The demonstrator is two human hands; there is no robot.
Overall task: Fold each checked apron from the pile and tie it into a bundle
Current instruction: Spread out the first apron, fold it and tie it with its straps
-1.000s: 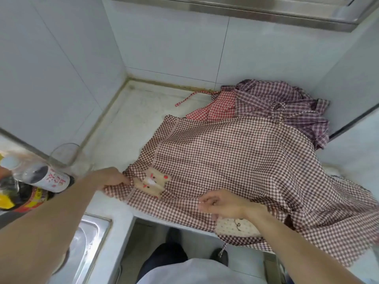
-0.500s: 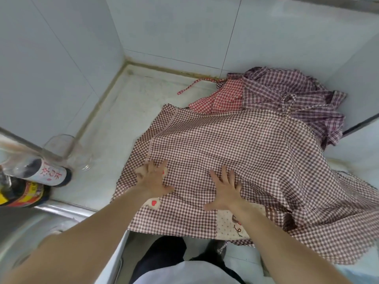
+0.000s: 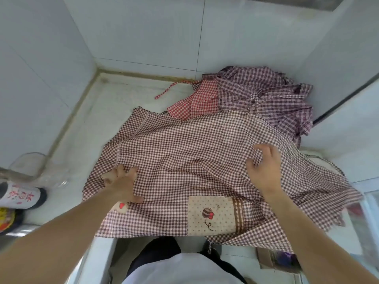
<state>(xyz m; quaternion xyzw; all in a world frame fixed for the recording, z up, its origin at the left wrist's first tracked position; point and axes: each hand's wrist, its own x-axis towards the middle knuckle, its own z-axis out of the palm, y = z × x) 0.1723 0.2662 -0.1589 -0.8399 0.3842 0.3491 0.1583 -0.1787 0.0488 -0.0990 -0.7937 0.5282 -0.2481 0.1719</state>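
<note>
A brown checked apron (image 3: pixel 184 160) lies spread across the counter, its beige pocket (image 3: pixel 211 215) near the front edge and its right side hanging off the counter. My left hand (image 3: pixel 123 183) presses flat on the apron's left part with fingers spread. My right hand (image 3: pixel 264 167) sits on the right part, fingers curled and bunching a fold of the cloth. Behind it at the back right lies the pile: a red checked apron (image 3: pixel 196 101) and a purple checked apron (image 3: pixel 270 99), crumpled together against the wall.
A white counter (image 3: pixel 98 119) fills a tiled corner. A clear glass (image 3: pixel 30 167) stands at the left, with bottles (image 3: pixel 18 195) beside it. A steel sink rim (image 3: pixel 18 232) shows at the lower left. A glass-fronted cabinet edge (image 3: pixel 369 212) stands at right.
My right hand has slid from the middle of the apron to its right part and curled into the cloth. My left hand stays pressed flat on the left part.
</note>
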